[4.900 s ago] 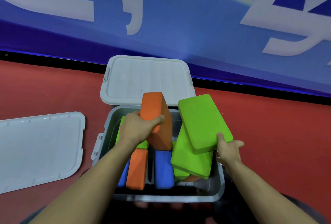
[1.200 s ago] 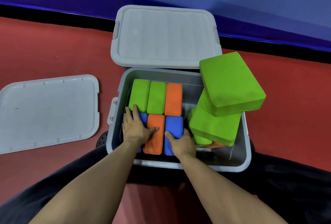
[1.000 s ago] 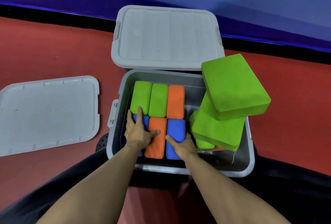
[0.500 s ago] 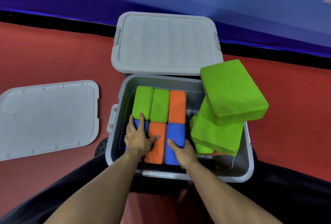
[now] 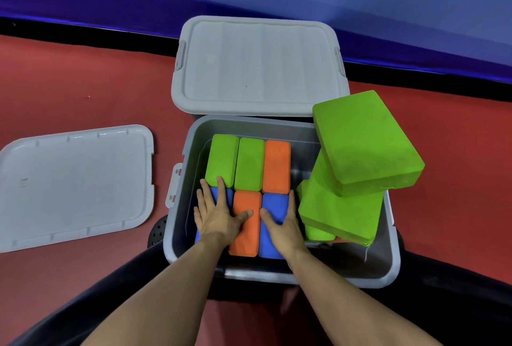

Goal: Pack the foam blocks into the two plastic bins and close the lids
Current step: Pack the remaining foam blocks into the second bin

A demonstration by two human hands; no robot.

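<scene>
Left hand [image 5: 219,217] is laid flat, fingers spread, nothing gripped: palm pressed on the near-left blue block [image 5: 221,199], thumb on the orange block [image 5: 245,223], fingertips touching the far green block [image 5: 222,160]. Right hand [image 5: 282,225] is also open and flat, pressed on the second blue block [image 5: 273,204], fingers against a tilted green block [image 5: 340,214]. Both forearms are reached forward and down into the open bin [image 5: 385,271]. Six blocks are stood in two rows at the bin's left. Another green block [image 5: 363,142] is leaned over the right rim. A lidded bin [image 5: 257,63] is set just behind. A loose lid [image 5: 74,185] is laid on the red floor [image 5: 83,82], left.
</scene>
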